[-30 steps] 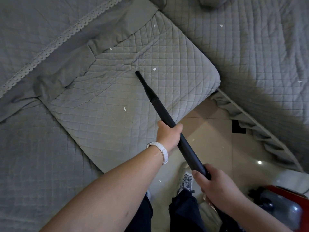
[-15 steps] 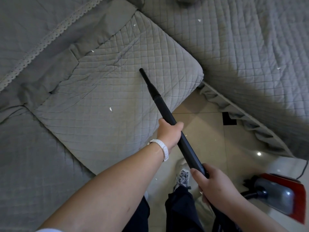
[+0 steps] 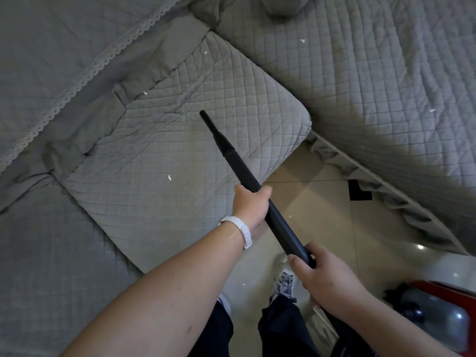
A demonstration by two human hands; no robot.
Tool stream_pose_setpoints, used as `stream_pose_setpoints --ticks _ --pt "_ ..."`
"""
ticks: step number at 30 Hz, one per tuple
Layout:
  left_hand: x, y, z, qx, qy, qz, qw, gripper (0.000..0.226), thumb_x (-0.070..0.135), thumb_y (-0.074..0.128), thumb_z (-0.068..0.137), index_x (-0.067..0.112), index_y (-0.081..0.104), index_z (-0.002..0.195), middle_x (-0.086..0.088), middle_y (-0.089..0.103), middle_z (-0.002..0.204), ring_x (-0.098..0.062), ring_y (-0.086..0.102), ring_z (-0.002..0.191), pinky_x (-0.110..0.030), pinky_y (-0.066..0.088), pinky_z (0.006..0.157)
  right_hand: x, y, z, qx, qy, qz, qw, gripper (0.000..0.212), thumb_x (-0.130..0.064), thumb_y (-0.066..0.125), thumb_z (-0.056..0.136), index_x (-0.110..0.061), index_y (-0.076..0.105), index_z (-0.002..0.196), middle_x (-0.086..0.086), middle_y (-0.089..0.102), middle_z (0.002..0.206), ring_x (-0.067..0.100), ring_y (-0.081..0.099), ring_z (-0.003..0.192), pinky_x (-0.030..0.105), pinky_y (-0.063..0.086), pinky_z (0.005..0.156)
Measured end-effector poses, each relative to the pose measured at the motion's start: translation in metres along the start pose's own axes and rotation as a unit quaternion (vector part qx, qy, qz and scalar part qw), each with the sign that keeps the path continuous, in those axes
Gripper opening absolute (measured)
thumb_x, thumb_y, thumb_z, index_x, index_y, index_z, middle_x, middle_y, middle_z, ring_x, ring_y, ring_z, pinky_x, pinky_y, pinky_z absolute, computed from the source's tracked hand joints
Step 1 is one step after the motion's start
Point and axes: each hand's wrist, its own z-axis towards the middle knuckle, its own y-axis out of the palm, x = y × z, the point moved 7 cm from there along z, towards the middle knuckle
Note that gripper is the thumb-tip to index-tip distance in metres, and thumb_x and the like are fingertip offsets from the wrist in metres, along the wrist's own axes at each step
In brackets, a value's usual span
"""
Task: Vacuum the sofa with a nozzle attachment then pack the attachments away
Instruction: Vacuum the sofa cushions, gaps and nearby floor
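Black wand [image 3: 282, 228]: left hand [image 3: 251, 207] and right hand [image 3: 324, 276] wrap fingers [image 3: 298, 264] round it; steer the nozzle [image 3: 215, 132] to the white scrap [image 3: 169, 178] at its seven o'clock, skimming the cushion [image 3: 154, 215].

Both hands [image 3: 251, 206] on black nozzle wand [image 3: 247, 179] over quilted sofa cushion [image 3: 154, 155]
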Motion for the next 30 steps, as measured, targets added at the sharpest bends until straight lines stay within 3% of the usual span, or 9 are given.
stream_pose_setpoints --ticks 8,15,24,30 --pt "0.02 -0.039 0.022 0.035 0.011 -0.057 0.998 0.031 0.027 0.061 0.09 0.015 0.047 0.114 -0.003 0.059 0.1 -0.016 0.06 0.084 -0.029 0.047 0.066 -0.045 0.008 0.016 0.001 -0.036 -0.07 0.997 0.017 -0.049 0.053 0.094 -0.032 0.052 0.093 0.005 0.068 0.073 0.022 0.068 0.058 0.041 0.056 0.056" --pt "0.038 -0.098 0.063 0.042 0.005 -0.089 0.995 0.032 0.026 0.061 0.09 0.011 0.049 0.116 -0.006 0.061 0.1 -0.018 0.061 0.085 -0.032 0.05 0.07 -0.106 0.035 0.043 0.01 -0.056 -0.131 0.99 0.02 -0.052 0.05 0.094 -0.032 0.051 0.093 0.002 0.065 0.069 0.017 0.062 0.055 0.033 0.048 0.051" --pt "0.054 -0.152 0.114 0.012 -0.027 -0.097 0.995 0.03 0.025 0.062 0.089 0.01 0.05 0.113 -0.008 0.062 0.098 -0.022 0.064 0.085 -0.041 0.06 0.08 -0.165 0.073 0.072 0.007 -0.054 -0.129 0.99 0.022 -0.054 0.05 0.094 -0.033 0.053 0.093 -0.002 0.061 0.064 0.01 0.054 0.049 0.029 0.041 0.048" --pt "0.055 -0.16 0.13 -0.017 -0.037 -0.087 0.995 0.03 0.027 0.062 0.089 0.012 0.049 0.112 -0.008 0.063 0.1 -0.021 0.065 0.086 -0.036 0.061 0.073 -0.177 0.081 0.078 0.024 -0.038 -0.155 0.987 0.025 -0.056 0.049 0.095 -0.032 0.051 0.093 0.002 0.064 0.066 0.013 0.059 0.051 0.03 0.044 0.049"
